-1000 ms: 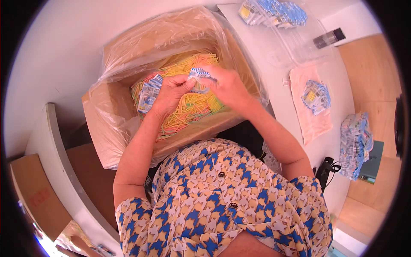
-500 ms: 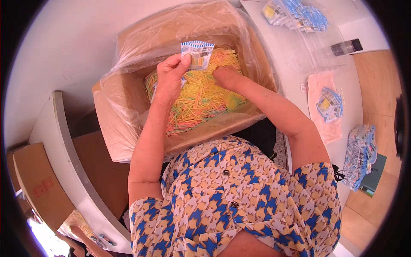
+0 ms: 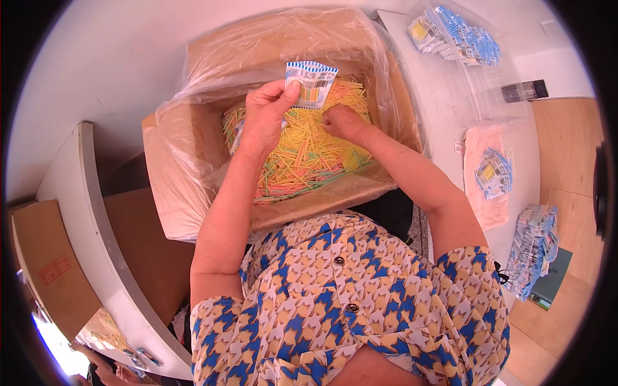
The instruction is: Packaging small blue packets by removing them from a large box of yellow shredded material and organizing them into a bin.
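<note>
My left hand [image 3: 269,110] pinches the lower left side of a small clear packet [image 3: 313,83] with a blue-and-white striped top edge. Several yellow and orange sticks show through its front. Just below and right of the packet, my right hand [image 3: 344,122] is curled with its fingertips pressed together; whether it holds a stick cannot be made out. Both hands are over a cardboard box [image 3: 257,61] lined with clear plastic film. Thin sticks [image 3: 302,151] in yellow, orange, pink and green fill its bottom. A little of another packet shows behind my left wrist.
To the right, a clear plastic bin [image 3: 463,83] holds filled packets [image 3: 467,38] and a dark-capped bottle [image 3: 524,91]. A pink cloth [image 3: 479,138] bears more packets [image 3: 494,174]. Stacked packets [image 3: 531,251] stand nearer. A cardboard carton [image 3: 55,270] and a person's arm are at lower left.
My right hand has lifted from among the sticks, its fingertips now showing near the packet. The packet stays pinched in my left hand. The whole view has shifted slightly.
</note>
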Demonstrator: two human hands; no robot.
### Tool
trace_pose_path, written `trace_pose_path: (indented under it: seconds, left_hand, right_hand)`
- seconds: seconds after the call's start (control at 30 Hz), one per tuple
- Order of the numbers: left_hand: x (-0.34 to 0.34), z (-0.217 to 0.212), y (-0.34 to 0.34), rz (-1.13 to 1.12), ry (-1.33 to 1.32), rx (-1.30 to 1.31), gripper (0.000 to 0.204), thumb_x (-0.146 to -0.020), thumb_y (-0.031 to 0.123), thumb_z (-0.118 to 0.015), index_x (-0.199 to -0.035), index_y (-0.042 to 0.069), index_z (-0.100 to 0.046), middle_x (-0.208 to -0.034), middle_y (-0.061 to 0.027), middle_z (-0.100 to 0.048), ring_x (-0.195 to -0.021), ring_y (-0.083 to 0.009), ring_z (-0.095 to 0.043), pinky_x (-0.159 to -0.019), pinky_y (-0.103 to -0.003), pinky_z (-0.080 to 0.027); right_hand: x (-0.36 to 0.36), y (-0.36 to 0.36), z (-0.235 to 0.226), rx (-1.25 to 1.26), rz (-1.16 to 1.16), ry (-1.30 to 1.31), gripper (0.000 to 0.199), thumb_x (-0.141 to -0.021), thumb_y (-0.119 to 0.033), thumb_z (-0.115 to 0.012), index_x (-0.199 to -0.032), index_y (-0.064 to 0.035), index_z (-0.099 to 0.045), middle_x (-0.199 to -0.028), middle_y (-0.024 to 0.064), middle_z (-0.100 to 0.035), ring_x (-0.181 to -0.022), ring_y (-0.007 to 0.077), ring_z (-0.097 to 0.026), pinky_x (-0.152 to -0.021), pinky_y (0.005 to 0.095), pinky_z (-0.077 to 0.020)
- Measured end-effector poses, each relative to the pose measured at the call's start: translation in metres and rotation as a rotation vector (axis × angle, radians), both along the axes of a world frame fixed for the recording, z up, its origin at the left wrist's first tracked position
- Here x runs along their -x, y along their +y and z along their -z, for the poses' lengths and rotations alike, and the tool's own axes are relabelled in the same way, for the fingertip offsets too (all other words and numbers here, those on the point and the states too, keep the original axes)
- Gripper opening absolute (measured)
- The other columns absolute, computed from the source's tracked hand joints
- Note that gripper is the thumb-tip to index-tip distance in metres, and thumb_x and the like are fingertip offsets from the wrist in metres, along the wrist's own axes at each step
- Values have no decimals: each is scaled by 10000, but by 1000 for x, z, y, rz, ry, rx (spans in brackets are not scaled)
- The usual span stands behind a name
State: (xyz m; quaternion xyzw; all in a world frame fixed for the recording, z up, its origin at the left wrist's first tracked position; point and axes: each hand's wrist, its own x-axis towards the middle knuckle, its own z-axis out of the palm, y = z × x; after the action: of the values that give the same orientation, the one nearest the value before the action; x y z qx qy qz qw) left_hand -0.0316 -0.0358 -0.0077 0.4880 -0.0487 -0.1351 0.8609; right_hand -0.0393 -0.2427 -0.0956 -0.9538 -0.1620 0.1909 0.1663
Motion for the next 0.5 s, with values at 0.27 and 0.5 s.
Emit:
trace_pose_path:
  seconds: [0.27, 0.5]
  left_hand:
    - [0, 6, 6, 61, -46, -33, 170, -883, 124, -618, -993, 7, -674, -931, -27, -672, -838, -85, -585, -779, -250, -466]
    - [9, -5, 4, 137, -93, -85, 167, -874, 126, -626, -977, 9, -688, -903, -3, -671, -824, -64, -566, -773, -233, -455]
  right_hand:
    - [-8, -10, -53, 21, 55, 65, 169, -673, -114, -623, -800, -12, -666, -740, 176, -641, -664, 299, -627, -648, 374, -504]
    - [15, -28, -179, -931, 540, -38, 98, -799, -59, -652, -862, 17, -648, -657, 38, -607, -512, 61, -532, -423, 190, -399]
